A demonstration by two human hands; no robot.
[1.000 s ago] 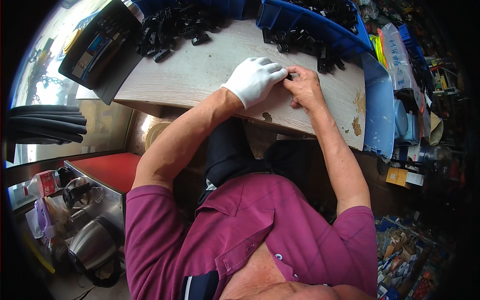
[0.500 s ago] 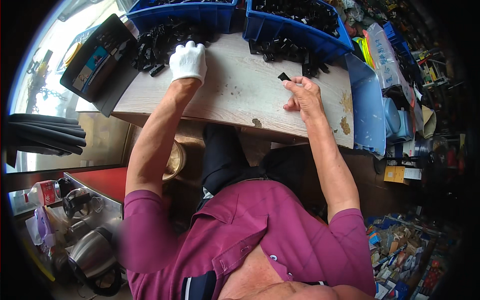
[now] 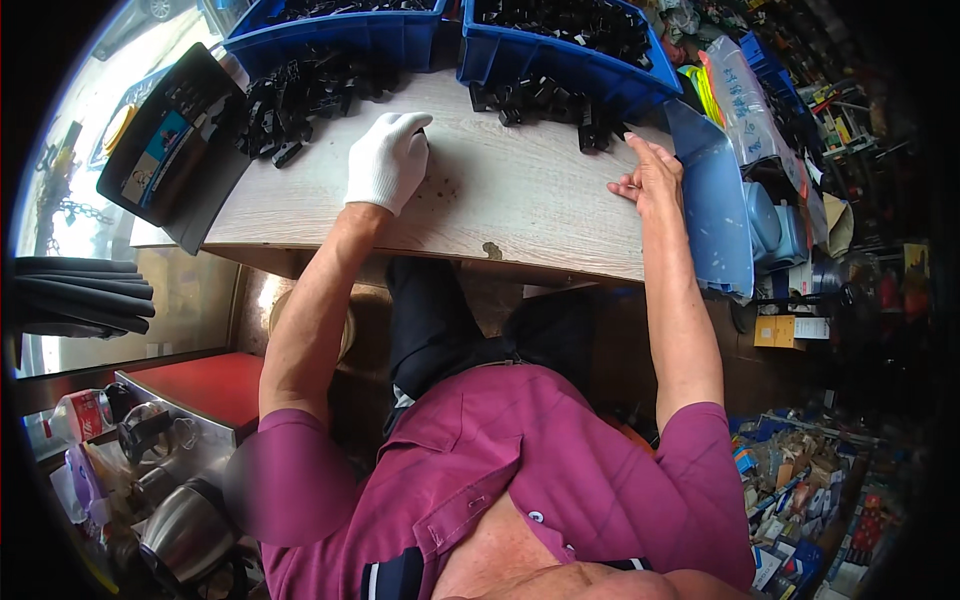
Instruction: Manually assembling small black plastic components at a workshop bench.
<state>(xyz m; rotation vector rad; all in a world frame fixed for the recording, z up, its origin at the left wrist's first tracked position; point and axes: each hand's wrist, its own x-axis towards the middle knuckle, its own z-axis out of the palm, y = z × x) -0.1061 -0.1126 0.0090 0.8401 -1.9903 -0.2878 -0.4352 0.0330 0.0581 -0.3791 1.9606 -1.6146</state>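
My left hand [image 3: 388, 162], in a white knitted glove, is closed above the left part of the pale wooden table [image 3: 510, 190]. A bit of a small black plastic part [image 3: 427, 133] shows at its fingertips; the glove hides the rest. My bare right hand [image 3: 655, 172] is over the table's right end, its fingers apart and no part plainly visible in them. Close to its fingertips lies a pile of black plastic parts [image 3: 545, 105]. Another pile of the same black parts [image 3: 300, 100] spreads beyond my left hand.
Two blue bins [image 3: 440, 38] [image 3: 570, 65] filled with black parts stand along the far edge. A tablet in a dark case [image 3: 165, 150] leans at the left. A light blue plastic container [image 3: 715, 200] adjoins the right end. A steel kettle [image 3: 190, 530] sits lower left.
My left hand has come back from the left pile, toward me, with a black part at its fingertips. My right hand has moved right; the black part it pinched no longer shows. The view has shifted slightly.
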